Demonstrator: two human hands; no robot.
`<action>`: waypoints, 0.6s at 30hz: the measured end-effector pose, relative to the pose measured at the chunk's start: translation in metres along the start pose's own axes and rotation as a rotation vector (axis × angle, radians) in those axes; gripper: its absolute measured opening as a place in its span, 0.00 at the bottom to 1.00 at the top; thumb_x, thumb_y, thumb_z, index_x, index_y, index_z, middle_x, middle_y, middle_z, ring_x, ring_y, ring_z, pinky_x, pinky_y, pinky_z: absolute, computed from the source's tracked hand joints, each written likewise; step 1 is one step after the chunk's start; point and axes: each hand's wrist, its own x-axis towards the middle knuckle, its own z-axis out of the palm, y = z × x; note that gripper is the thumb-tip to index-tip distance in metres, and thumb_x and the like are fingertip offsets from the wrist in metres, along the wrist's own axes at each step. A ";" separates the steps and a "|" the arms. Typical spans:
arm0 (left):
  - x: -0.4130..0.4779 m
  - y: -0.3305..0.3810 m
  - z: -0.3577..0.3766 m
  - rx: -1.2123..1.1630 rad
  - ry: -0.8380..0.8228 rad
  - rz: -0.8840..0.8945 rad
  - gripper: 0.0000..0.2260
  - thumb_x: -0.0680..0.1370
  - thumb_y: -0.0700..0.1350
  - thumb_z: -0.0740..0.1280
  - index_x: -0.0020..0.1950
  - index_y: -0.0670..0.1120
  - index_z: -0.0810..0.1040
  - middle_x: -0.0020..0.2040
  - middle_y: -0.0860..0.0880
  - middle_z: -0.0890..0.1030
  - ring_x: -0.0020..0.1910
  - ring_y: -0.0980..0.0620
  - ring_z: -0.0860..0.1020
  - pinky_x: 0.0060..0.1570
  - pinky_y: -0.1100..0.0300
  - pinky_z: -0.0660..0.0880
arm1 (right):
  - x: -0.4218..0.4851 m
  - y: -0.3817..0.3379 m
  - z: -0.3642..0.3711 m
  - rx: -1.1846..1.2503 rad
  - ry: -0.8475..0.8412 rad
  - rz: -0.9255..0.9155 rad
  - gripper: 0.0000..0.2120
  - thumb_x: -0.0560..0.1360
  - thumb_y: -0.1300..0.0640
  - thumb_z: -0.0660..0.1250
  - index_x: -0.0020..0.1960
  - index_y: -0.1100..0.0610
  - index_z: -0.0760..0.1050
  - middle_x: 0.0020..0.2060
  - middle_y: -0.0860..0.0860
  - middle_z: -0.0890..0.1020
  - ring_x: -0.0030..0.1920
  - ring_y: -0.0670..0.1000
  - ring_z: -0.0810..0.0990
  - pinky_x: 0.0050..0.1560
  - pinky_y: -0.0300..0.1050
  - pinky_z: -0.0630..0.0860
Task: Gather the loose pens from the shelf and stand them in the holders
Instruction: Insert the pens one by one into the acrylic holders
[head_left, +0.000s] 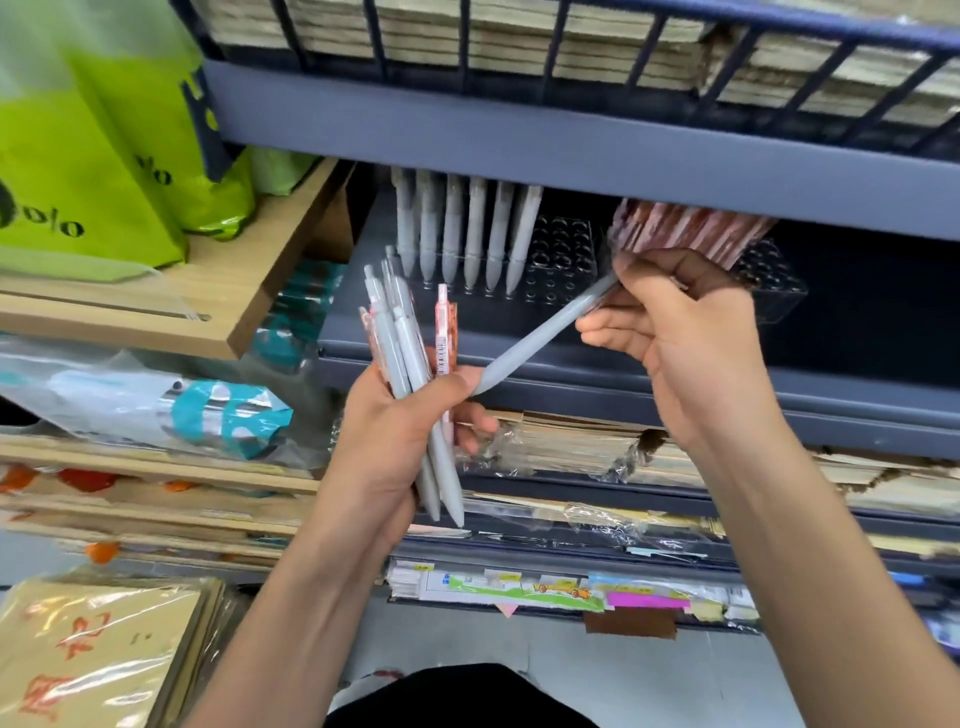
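Observation:
My left hand (395, 436) grips a bundle of pens (400, 358), several grey ones and some pink ones, held upright in front of the dark shelf (571, 358). My right hand (685, 332) pinches one grey pen (540, 338) at its upper end; the pen slants down to the left and its tip touches my left thumb. On the shelf a clear holder (561, 260) has several grey pens (467, 234) standing in its left holes. A second clear holder (774, 286) to the right carries pink pens (691, 228), partly hidden by my right hand.
A blue shelf edge (571, 150) hangs low over the holders. Green bags (104, 171) sit on a wooden shelf (234, 291) at the left. Stacks of wrapped paper goods (571, 447) fill the shelves below, with packets (98, 654) at the bottom left.

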 end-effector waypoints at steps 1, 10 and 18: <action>0.001 0.001 -0.001 0.004 0.003 0.005 0.08 0.74 0.35 0.71 0.51 0.35 0.75 0.31 0.43 0.81 0.25 0.50 0.79 0.23 0.63 0.73 | -0.002 0.000 0.003 0.018 -0.015 0.014 0.09 0.79 0.59 0.66 0.53 0.66 0.75 0.36 0.59 0.84 0.33 0.54 0.84 0.35 0.42 0.80; 0.007 0.009 -0.017 0.015 0.001 -0.008 0.06 0.76 0.33 0.70 0.48 0.39 0.74 0.28 0.48 0.78 0.25 0.51 0.76 0.22 0.63 0.70 | -0.016 0.014 0.016 -0.058 -0.304 -0.031 0.07 0.77 0.65 0.66 0.54 0.62 0.78 0.47 0.58 0.85 0.41 0.52 0.84 0.45 0.42 0.80; 0.000 0.016 -0.026 0.038 -0.079 -0.026 0.07 0.77 0.37 0.70 0.43 0.48 0.81 0.41 0.43 0.84 0.23 0.51 0.73 0.22 0.62 0.71 | -0.008 0.005 0.019 -0.302 0.389 -0.588 0.09 0.76 0.61 0.66 0.48 0.47 0.73 0.38 0.39 0.83 0.40 0.42 0.82 0.44 0.37 0.77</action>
